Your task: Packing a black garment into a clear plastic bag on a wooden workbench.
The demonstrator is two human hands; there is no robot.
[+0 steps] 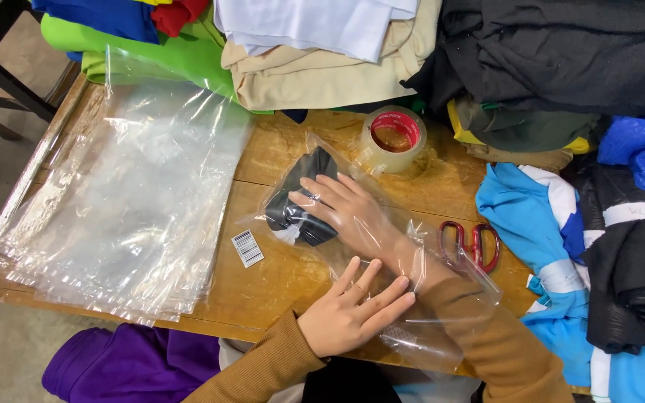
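Observation:
A clear plastic bag (412, 328) lies on the wooden table (278, 276). My right hand (349, 209) is inside the bag up to the forearm, pressing a folded black garment (300, 201) into its far end. My left hand (352, 310) lies flat on the outside of the bag near its opening, fingers spread, holding it down. Both sleeves are brown.
A stack of clear plastic bags (121, 201) covers the table's left. A small barcode sticker (247, 248) lies by the bag. A roll of clear tape (393, 138) and red-handled scissors (475, 246) sit nearby. Piles of folded cloth line the back and right; purple cloth (121, 366) is below.

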